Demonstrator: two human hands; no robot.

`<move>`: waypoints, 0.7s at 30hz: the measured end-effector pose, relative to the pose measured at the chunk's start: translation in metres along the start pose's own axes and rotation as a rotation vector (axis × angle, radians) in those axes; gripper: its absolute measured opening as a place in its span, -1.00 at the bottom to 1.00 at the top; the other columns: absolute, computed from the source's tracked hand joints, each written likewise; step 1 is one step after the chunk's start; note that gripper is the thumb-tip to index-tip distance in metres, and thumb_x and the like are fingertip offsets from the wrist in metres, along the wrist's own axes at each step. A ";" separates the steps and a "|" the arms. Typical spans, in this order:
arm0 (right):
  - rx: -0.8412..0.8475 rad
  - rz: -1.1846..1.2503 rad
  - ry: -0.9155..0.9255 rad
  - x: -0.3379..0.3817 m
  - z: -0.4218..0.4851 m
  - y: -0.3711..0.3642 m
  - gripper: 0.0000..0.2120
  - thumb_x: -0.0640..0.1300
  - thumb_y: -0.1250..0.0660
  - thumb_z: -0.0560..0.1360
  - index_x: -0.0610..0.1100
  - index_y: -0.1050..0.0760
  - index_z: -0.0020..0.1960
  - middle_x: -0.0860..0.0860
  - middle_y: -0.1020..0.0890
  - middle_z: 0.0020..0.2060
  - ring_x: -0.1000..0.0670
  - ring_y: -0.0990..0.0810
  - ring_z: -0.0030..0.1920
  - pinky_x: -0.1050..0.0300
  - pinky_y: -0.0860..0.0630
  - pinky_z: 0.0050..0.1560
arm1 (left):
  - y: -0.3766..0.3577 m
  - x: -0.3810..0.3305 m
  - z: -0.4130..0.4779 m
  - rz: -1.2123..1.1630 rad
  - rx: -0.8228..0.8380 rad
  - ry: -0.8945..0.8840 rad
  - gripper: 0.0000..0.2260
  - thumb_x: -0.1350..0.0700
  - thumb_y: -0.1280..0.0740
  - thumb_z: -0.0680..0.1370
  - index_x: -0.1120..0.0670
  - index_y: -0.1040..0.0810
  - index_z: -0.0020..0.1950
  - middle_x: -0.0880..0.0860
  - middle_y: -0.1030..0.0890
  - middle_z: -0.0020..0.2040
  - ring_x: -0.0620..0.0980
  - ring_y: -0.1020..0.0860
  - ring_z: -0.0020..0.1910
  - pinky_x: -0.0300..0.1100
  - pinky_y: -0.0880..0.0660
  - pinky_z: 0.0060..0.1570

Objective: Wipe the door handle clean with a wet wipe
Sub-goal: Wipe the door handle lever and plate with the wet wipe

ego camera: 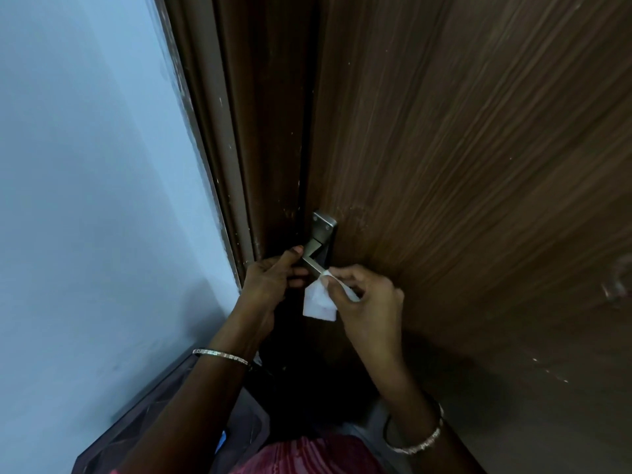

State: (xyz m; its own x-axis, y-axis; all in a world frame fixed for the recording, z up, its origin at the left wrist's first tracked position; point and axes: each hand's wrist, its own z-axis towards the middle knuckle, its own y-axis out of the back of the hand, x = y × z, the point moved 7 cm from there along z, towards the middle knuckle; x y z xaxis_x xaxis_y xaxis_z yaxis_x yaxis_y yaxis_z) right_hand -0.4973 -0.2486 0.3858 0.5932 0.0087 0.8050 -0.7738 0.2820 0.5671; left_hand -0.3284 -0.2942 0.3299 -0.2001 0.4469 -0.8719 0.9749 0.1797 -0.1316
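A grey metal door handle [313, 256] with its backplate sits on the left edge of a brown wooden door [461, 165]. My left hand [270, 280] grips the lever from the left, thumb on top. My right hand [367, 299] pinches a white wet wipe [318, 301] and presses its upper corner against the lever's right end. Most of the wipe hangs loose below the handle. The lever's middle is hidden by my left fingers.
A brown door frame [239, 148] runs beside the door, with a pale blue wall [95, 183] to its left. A dark patterned skirting [143, 415] lines the wall's base. I wear bangles on both wrists.
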 end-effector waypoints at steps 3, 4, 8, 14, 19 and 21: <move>-0.035 0.166 -0.106 -0.019 -0.006 0.008 -0.89 -0.07 -0.55 0.44 0.01 -0.72 -0.04 0.22 -0.73 -0.28 0.26 -0.71 -0.21 0.42 -0.58 -0.17 | -0.001 0.000 0.002 -0.058 0.017 0.023 -0.78 -0.04 -0.44 0.50 0.11 -0.69 -0.14 0.04 -0.72 -0.26 -0.14 -0.65 -0.39 -0.39 -0.45 -0.54; -0.036 0.210 -0.151 -0.024 -0.006 0.007 -0.90 -0.08 -0.56 0.42 -0.01 -0.73 -0.06 0.18 -0.74 -0.28 0.25 -0.72 -0.22 0.33 -0.63 -0.15 | -0.001 0.001 0.002 -0.069 0.019 0.029 -0.79 -0.03 -0.44 0.50 0.11 -0.69 -0.15 0.05 -0.71 -0.26 -0.13 -0.65 -0.38 -0.39 -0.46 -0.54; 0.039 0.335 -0.288 -0.024 0.009 -0.015 -0.91 -0.14 -0.58 0.39 -0.02 -0.73 -0.12 0.08 -0.77 -0.25 0.13 -0.75 -0.19 0.00 -0.70 -0.02 | -0.003 0.002 0.003 -0.145 0.035 0.046 -0.83 0.07 -0.46 0.50 0.16 -0.70 -0.21 0.08 -0.73 -0.31 -0.04 -0.69 -0.37 -0.30 -0.55 -0.44; 0.027 0.410 -0.256 -0.005 0.022 -0.040 -0.91 -0.07 -0.59 0.38 0.09 -0.71 -0.20 0.15 -0.76 -0.27 0.19 -0.74 -0.19 0.03 -0.71 -0.01 | 0.004 0.004 0.010 -0.128 -0.030 -0.002 -0.85 0.10 -0.47 0.50 0.09 -0.73 -0.26 0.05 -0.73 -0.32 -0.03 -0.67 -0.32 -0.22 -0.53 -0.26; 0.004 0.230 -0.160 -0.005 0.005 -0.017 -0.88 -0.09 -0.54 0.44 0.01 -0.73 -0.03 0.14 -0.77 -0.15 0.27 -0.70 -0.13 0.09 -0.68 0.06 | 0.001 0.005 0.011 -0.121 0.015 0.005 -0.80 0.06 -0.47 0.49 0.12 -0.74 -0.28 0.10 -0.74 -0.25 -0.02 -0.70 -0.27 -0.26 -0.56 -0.34; -0.104 -0.090 0.056 0.011 -0.010 0.002 -0.87 -0.15 -0.51 0.46 -0.03 -0.71 0.01 0.11 -0.76 -0.11 0.30 -0.65 -0.16 0.10 -0.69 -0.02 | 0.001 0.006 0.013 -0.110 0.011 -0.003 -0.81 0.03 -0.48 0.48 0.13 -0.73 -0.23 0.07 -0.75 -0.23 -0.03 -0.71 -0.19 -0.24 -0.57 -0.27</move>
State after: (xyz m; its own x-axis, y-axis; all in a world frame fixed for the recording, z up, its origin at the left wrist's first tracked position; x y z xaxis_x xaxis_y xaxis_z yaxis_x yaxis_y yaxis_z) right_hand -0.4898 -0.2388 0.3939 0.6730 0.0311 0.7390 -0.6913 0.3817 0.6136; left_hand -0.3274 -0.3026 0.3189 -0.3055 0.4221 -0.8535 0.9481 0.2180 -0.2315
